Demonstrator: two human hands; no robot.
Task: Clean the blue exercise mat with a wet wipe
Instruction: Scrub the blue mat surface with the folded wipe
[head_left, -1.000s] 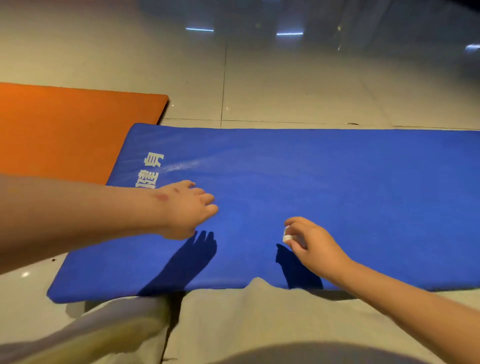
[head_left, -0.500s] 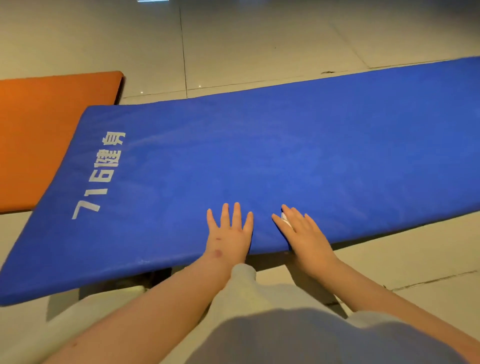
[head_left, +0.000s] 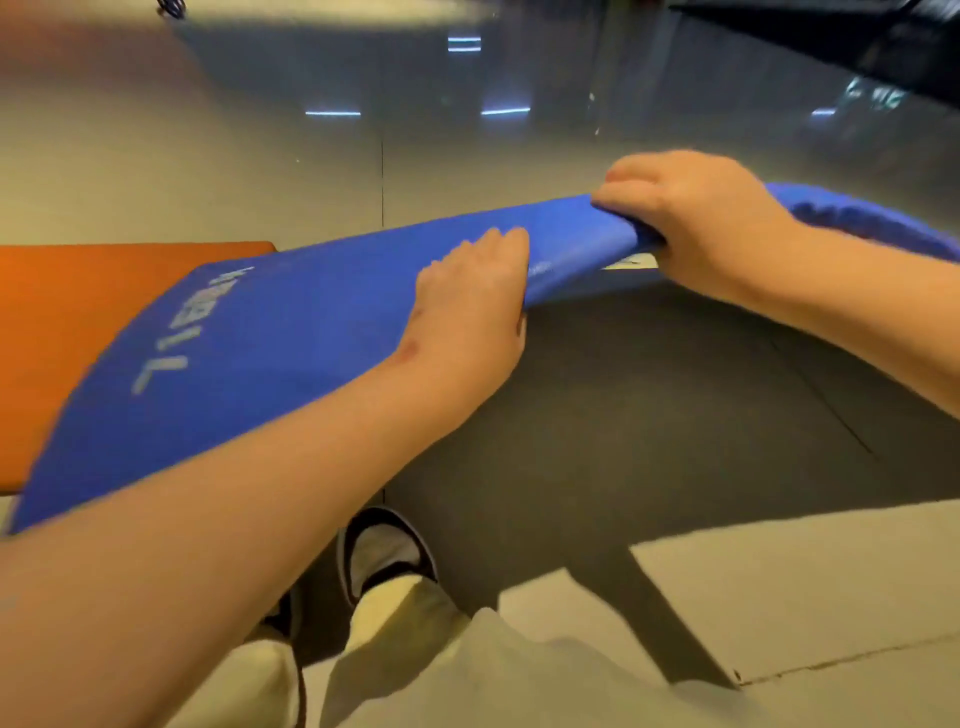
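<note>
Both left hand (head_left: 467, 306) and right hand (head_left: 696, 223) grip the blue mat (head_left: 285, 338).

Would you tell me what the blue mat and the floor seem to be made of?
Blue mat: likely foam in a smooth vinyl-like cover; it bends and wrinkles where gripped. Floor: glossy tile, probably; it mirrors lights and shows a joint line.
</note>
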